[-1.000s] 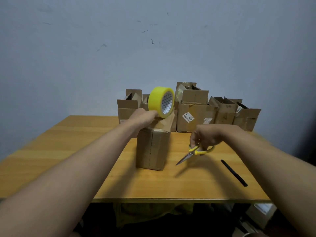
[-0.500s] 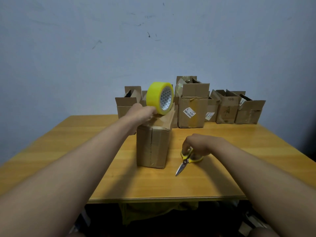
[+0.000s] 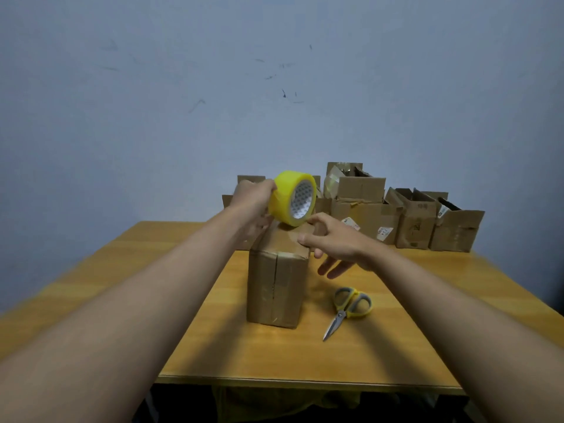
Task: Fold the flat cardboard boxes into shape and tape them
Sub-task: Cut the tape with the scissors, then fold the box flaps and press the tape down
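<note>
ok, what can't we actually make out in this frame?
Head view only:
- Far side of the box: hidden by its own body.
- Left hand fingertips: behind the tape roll.
- Labels on the rear boxes: too small to read.
- Under the table: dark.

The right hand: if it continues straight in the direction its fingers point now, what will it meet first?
Probably the top right edge of the cardboard box, which the right hand almost touches already; its thumb reaches toward the tape roll in the left hand. Depth is unclear.
</note>
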